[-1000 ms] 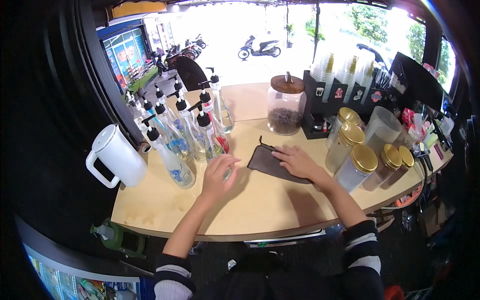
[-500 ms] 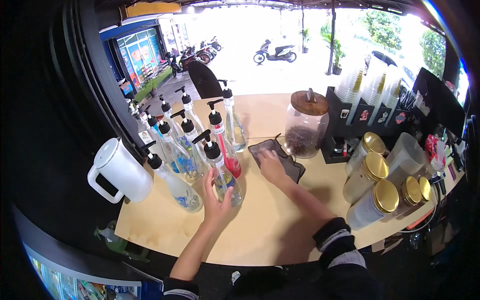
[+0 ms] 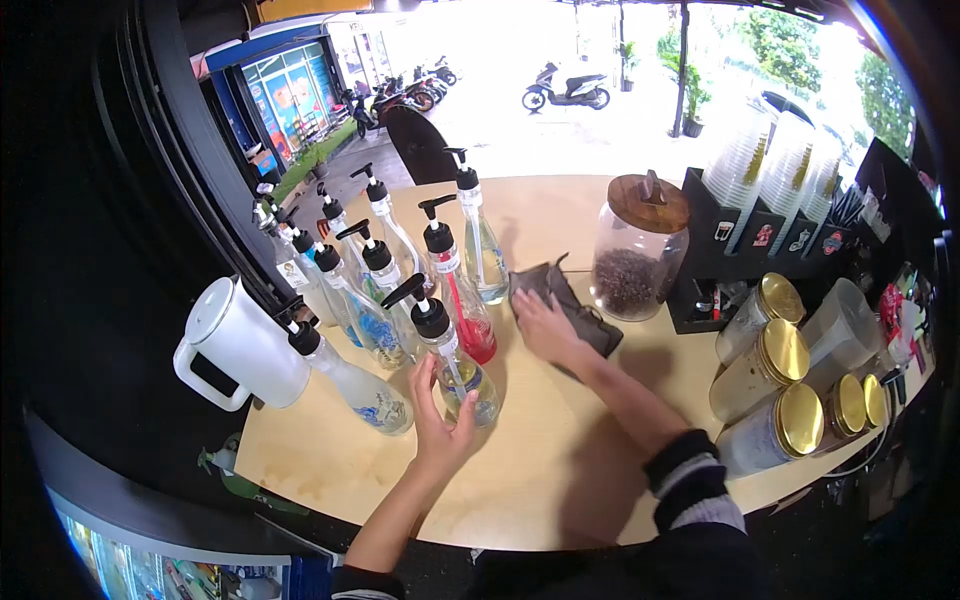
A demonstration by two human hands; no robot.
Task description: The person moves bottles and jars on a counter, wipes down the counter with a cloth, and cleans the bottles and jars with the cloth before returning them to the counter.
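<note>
My left hand (image 3: 443,420) is wrapped round the lower part of a clear pump bottle (image 3: 468,385) with yellowish liquid, standing upright on the wooden counter (image 3: 480,490). My right hand (image 3: 543,325) lies with spread fingers on a dark grey cloth (image 3: 590,325), pressing it to the counter. Just behind the held bottle stands one with red liquid (image 3: 477,335). More pump bottles with black tops are grouped to the left, among them a bottle with a blue pattern (image 3: 375,400).
A white jug (image 3: 245,345) stands at the left. Beyond the cloth is a wooden-lidded glass jar (image 3: 638,255). Gold-lidded jars (image 3: 785,350) and a black organizer (image 3: 740,235) with plastic cups (image 3: 735,165) occupy the right side. Parked motorbikes are outside.
The camera view has shifted slightly, moving the counter items in the frame. My right hand still lies on the cloth, whose folds look different. My left hand remains round the same bottle.
</note>
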